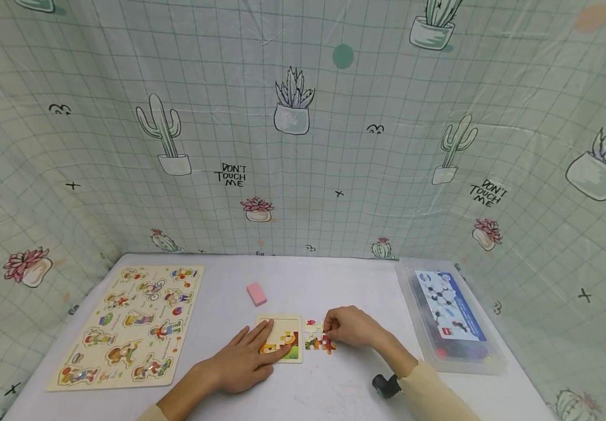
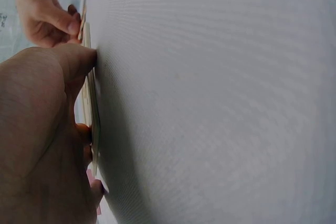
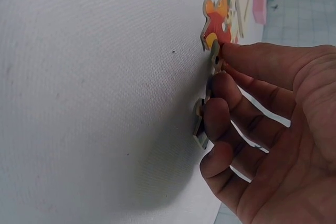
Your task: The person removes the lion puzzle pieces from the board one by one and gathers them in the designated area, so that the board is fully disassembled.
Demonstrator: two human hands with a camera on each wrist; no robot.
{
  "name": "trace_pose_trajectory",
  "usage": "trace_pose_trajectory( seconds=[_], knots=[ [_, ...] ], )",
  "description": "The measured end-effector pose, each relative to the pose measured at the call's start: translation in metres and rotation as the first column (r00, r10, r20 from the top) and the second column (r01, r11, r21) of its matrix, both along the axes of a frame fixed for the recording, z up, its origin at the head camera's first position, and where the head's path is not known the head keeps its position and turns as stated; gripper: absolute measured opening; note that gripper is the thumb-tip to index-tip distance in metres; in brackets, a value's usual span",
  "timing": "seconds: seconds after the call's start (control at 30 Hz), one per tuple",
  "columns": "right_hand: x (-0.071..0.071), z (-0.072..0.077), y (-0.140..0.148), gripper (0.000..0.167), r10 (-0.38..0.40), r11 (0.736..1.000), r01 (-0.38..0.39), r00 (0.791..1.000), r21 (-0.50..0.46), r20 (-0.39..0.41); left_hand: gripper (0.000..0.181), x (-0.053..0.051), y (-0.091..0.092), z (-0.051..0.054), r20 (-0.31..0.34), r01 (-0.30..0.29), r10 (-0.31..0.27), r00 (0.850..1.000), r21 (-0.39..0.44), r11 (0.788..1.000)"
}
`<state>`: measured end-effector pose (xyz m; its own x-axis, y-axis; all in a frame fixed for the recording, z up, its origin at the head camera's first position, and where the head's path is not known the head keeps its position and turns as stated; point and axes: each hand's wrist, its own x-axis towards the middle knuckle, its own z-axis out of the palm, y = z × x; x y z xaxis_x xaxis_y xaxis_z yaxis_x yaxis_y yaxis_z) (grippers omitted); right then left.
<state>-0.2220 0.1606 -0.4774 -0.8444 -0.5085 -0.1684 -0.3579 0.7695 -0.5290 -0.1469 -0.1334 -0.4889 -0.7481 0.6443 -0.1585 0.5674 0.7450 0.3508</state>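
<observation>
A small wooden puzzle tray (image 1: 285, 326) lies on the white table, with a few colorful pieces fitted along its lower part. My left hand (image 1: 242, 359) rests on the tray with its fingers spread, the fingers lying across its left side and lower part. Just right of the tray is a cluster of loose jigsaw pieces (image 1: 312, 339). Over their right side, my right hand (image 1: 353, 326) pinches a puzzle piece (image 3: 217, 61) between thumb and curled fingers, low over the table. More of the piece's edge shows beside the lower fingers in the right wrist view, but its face is mostly hidden.
A pink block (image 1: 257, 294) lies behind the tray. To the left is a large wooden board (image 1: 124, 327) with cartoon figures. A clear plastic case (image 1: 447, 316) with a molecule label stands at right. A black object (image 1: 385, 386) lies by the right forearm.
</observation>
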Motion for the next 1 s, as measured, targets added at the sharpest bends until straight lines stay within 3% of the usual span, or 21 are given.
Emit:
trace_pose_trajectory(
  seconds=[1.0],
  knots=[
    [-0.0007, -0.0021, 0.0004, 0.014, 0.021, 1.0, -0.02, 1.0, 0.005, -0.02, 0.05, -0.001, -0.0009, -0.0032, -0.008, 0.0, 0.0, 1.0, -0.001, 1.0]
  ],
)
